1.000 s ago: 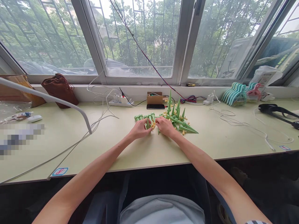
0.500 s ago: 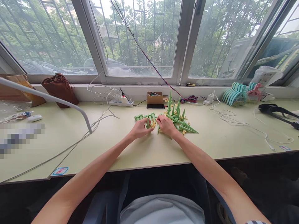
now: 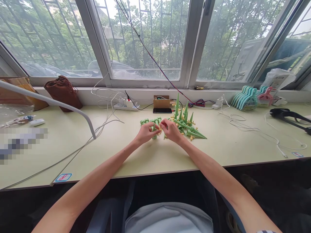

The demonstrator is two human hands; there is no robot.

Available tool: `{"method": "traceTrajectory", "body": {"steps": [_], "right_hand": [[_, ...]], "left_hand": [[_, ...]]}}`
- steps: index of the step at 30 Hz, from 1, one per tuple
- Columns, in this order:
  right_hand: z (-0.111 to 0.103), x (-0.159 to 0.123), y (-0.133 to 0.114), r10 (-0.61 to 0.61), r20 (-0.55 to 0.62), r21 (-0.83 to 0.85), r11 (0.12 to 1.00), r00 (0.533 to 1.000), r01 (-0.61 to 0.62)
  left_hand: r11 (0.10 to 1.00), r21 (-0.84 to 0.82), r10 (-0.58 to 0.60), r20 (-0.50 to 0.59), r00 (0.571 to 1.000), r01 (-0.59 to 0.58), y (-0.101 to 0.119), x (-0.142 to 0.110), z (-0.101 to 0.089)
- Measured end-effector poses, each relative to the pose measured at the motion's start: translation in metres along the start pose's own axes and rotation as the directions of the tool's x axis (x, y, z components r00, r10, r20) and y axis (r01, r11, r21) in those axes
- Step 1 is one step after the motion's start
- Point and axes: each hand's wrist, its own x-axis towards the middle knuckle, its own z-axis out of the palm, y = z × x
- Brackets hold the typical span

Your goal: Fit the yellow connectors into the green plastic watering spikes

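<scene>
My left hand (image 3: 145, 132) is closed around a green plastic watering spike (image 3: 154, 136), its cone pointing up between thumb and fingers. Right beside it, my right hand (image 3: 169, 128) has its thumb and fingers pinched together close to the spike's side. What sits in that pinch is too small to make out. Small yellow valve pieces (image 3: 160, 128) show between the two hands. Behind my left hand stand several green caps or spike tops (image 3: 146, 121). A pile of green spikes with yellow valves (image 3: 193, 132) lies to the right, some upright (image 3: 177, 106).
A black phone (image 3: 162, 110) lies before a small cardboard box (image 3: 161, 103). White cables run from a power strip (image 3: 126, 106). A brown pouch (image 3: 62, 94) stands at the left; hangers (image 3: 245, 98) and a black headset (image 3: 286, 114) are at the right. A grey curved tube (image 3: 80, 113) crosses the left side.
My right hand has lifted slightly and drawn its fingertips to the left hand's spike, now in a pinch. The left hand stays nearly in place, with its spike more exposed below.
</scene>
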Motion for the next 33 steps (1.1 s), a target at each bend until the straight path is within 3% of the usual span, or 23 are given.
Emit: {"method": "traceTrajectory", "body": {"steps": [13, 19, 23, 27, 33], "right_hand": [[-0.001, 0.000, 0.000, 0.023, -0.007, 0.024, 0.999, 1.000, -0.023], [0.001, -0.001, 0.003, -0.004, 0.059, 0.039, 0.999, 0.998, 0.002], [0.002, -0.001, 0.005, 0.009, 0.039, 0.023, 1.000, 0.999, -0.010], [0.002, 0.000, 0.007, 0.040, -0.009, -0.019, 0.999, 0.999, -0.040], [0.001, -0.001, 0.006, 0.093, -0.019, -0.052, 0.994, 0.995, -0.094]], "left_hand": [[0.986, -0.138, -0.091, 0.036, 0.995, 0.095, 0.004, -0.001, -0.002], [0.978, -0.159, -0.130, 0.037, 0.991, 0.134, 0.003, -0.001, -0.002], [0.985, -0.126, -0.112, 0.036, 0.993, 0.116, 0.003, -0.001, -0.002], [0.999, 0.008, -0.036, 0.021, 0.999, 0.035, 0.000, -0.001, -0.002], [0.992, 0.126, -0.007, 0.074, 0.997, -0.002, -0.008, 0.000, 0.000]]}}
